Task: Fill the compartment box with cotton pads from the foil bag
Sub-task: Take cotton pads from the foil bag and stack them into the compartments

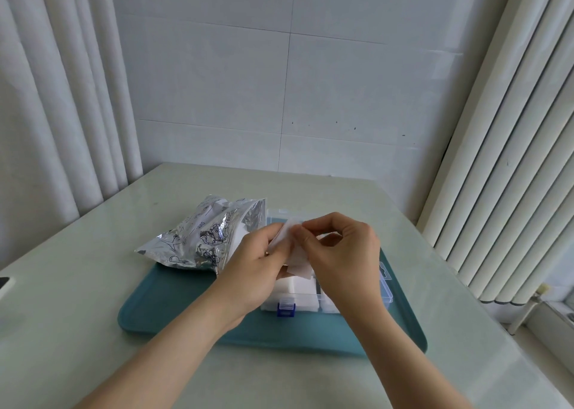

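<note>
Two hands pinch one pad (299, 262) over the box (386, 287).

The left hand (251, 272) and right hand (344, 253) meet above the clear box, the fingers (313, 225) of each grasping the same thin white pad by its upper edge, so that it hangs between them. Under them the box stands open on a teal tray (186, 303), with white pads (298, 288) in its near compartments and a blue latch (286, 307) at the front. The foil bag (198, 241) lies just left of the box, partly on the tray, partly on the desk (93, 284).
</note>
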